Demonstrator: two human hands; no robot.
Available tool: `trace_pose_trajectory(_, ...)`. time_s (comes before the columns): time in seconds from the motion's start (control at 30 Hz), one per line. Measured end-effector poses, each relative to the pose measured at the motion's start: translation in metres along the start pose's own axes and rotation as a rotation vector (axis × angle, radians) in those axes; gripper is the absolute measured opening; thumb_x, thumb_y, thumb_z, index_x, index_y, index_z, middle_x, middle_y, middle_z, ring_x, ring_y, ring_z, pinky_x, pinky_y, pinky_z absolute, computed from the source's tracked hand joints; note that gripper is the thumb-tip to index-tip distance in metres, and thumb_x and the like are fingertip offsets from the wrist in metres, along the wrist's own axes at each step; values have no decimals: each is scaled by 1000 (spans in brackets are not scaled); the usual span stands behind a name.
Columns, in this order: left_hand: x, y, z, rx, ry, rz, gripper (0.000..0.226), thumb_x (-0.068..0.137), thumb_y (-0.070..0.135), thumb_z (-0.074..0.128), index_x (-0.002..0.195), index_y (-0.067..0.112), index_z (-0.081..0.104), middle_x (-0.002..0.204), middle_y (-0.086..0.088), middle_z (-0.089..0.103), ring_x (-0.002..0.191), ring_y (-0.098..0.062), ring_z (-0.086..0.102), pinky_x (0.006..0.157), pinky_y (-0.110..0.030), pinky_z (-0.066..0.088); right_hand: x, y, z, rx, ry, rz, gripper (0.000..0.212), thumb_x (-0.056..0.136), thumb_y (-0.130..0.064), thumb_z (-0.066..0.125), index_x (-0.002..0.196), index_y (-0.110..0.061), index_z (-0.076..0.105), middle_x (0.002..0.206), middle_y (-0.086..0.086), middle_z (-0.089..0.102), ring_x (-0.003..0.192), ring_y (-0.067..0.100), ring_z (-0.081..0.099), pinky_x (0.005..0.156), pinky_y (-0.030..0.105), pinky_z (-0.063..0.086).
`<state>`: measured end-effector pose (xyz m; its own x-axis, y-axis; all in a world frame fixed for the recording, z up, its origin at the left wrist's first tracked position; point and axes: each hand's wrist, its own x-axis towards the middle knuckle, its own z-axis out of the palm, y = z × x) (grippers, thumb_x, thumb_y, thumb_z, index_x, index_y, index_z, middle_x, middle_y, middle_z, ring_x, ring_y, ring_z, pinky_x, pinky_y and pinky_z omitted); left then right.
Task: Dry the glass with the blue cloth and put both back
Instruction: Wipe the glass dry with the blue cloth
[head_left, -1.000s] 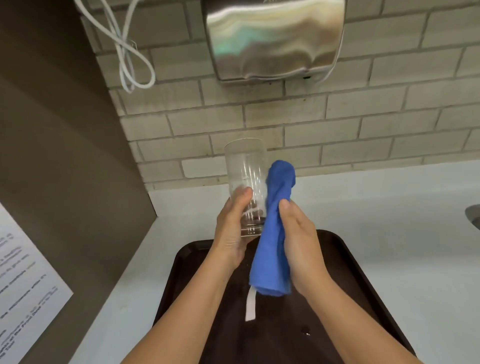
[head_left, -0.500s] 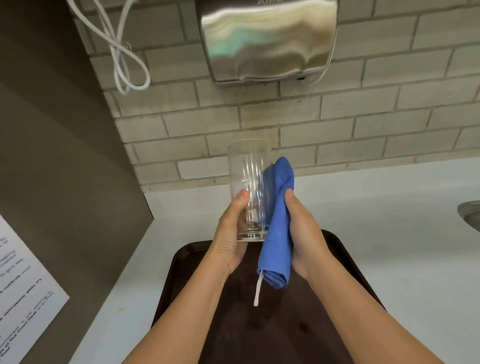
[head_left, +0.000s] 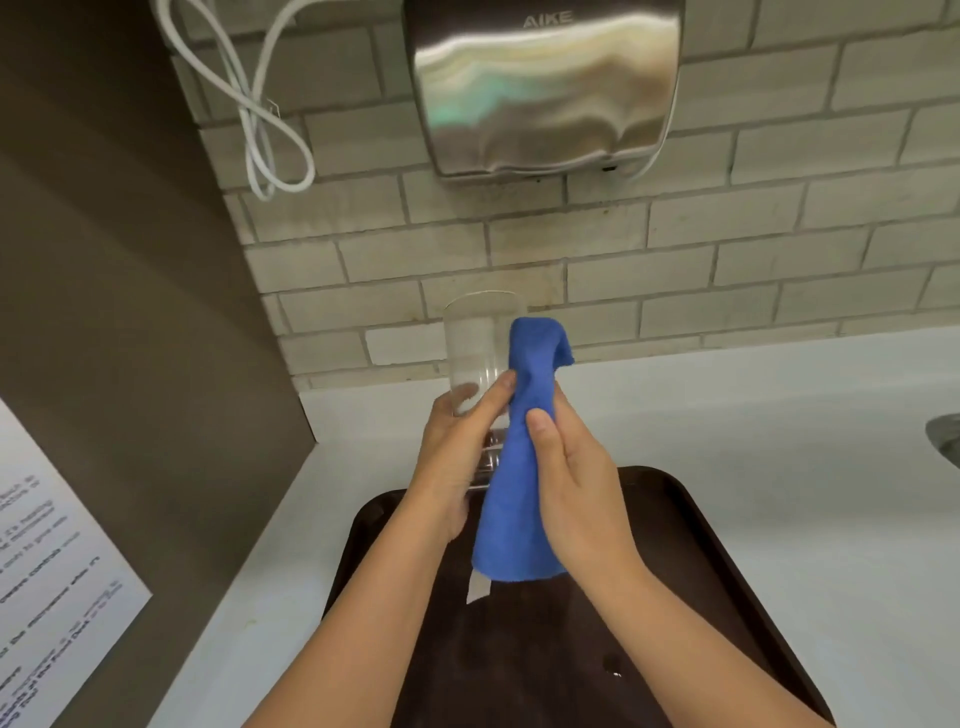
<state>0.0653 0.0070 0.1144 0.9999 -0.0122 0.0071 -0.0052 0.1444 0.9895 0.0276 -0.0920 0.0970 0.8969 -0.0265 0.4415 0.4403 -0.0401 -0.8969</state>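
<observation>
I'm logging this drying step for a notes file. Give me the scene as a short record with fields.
left hand: grips the glass upright, above the tray
right hand: presses the blue cloth against the glass's right side
tray: dark brown, on the white counter, below both hands
wall: brick, with a steel hand dryer and a looped white cable
task state: drying under way, nothing put back

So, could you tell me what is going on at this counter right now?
A person is drying a clear glass with a blue cloth. The left hand grips the glass upright by its lower part, and the right hand presses the bunched cloth against the glass's side. Both are held up in the air above a dark brown tray on the white counter. Nothing has been set down yet.
</observation>
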Motion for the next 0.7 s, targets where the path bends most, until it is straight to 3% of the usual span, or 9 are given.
trace_pose_trajectory(0.07, -5, -6, -5, -193, -146, -45, 54, 53, 57, 73, 94, 23, 73, 86, -2, 75, 80, -14, 71, 68, -28, 56, 4, -8, 2, -76, -40, -93, 42, 95, -31, 32, 137, -30, 31, 147, -13, 31, 131, -4, 31, 106, 10, 27)
trace_pose_trajectory(0.17, -10, -14, -7, -388, -298, -66, 40, 61, 52, 69, 86, 22, 75, 81, 0, 76, 79, -15, 71, 68, -29, 57, 33, -23, 0, -183, -55, -237, 40, 96, -26, 33, 135, -22, 38, 138, -20, 26, 130, -7, 24, 105, 5, 21)
trace_pose_trajectory(0.27, -9, -14, -6, -465, -286, -67, 50, 61, 55, 65, 92, 16, 72, 88, -5, 73, 81, -21, 69, 76, -37, 56, 59, -33, -2, -59, -17, -118, 26, 96, -26, 35, 84, -33, 57, 89, -15, 60, 76, -8, 55, 72, 13, 43)
trace_pose_trajectory(0.37, -6, -14, -6, -498, -226, -76, 66, 58, 54, 67, 108, 12, 61, 99, -8, 64, 86, -24, 63, 83, -40, 49, 44, -23, 0, 34, 59, 19, 38, 95, -28, 35, 59, -28, 44, 54, -10, 45, 45, -6, 45, 51, 11, 37)
trace_pose_trajectory(0.43, -4, -15, -10, -509, -247, -62, 59, 60, 53, 66, 101, 10, 65, 91, -7, 68, 79, -22, 66, 75, -36, 54, 16, -14, 2, 22, 14, 11, 29, 95, -31, 35, 77, -31, 58, 68, -20, 60, 62, -10, 54, 60, 10, 43)
trace_pose_trajectory(0.47, -4, -17, -12, -520, -262, -61, 53, 61, 51, 67, 96, 11, 69, 86, -7, 72, 76, -21, 68, 71, -33, 57, 3, -11, 4, -6, -23, -26, 26, 95, -31, 35, 103, -33, 60, 95, -27, 62, 84, -14, 56, 74, 9, 46)
trace_pose_trajectory(0.53, -4, -20, -13, -578, -296, -72, 51, 57, 48, 74, 93, 12, 74, 88, -7, 75, 80, -20, 71, 69, -31, 58, -10, -11, 9, -124, -86, -177, 39, 95, -27, 34, 134, -33, 31, 138, -23, 32, 124, -13, 31, 106, 12, 28)
trace_pose_trajectory(0.6, -5, -23, -11, -656, -333, -77, 51, 50, 44, 81, 90, 14, 76, 90, -4, 76, 84, -16, 71, 67, -27, 58, -1, -21, 10, -286, -116, -274, 42, 96, -23, 34, 136, -29, 23, 140, -23, 13, 134, -9, 12, 116, 21, 12)
trace_pose_trajectory(0.7, -3, -22, -5, -700, -397, -79, 55, 61, 48, 74, 105, 15, 70, 105, -5, 72, 99, -19, 67, 86, -35, 53, 35, -32, 7, -323, -120, -272, 39, 96, -22, 35, 134, -20, 38, 144, -12, 26, 136, 2, 20, 114, 23, 17)
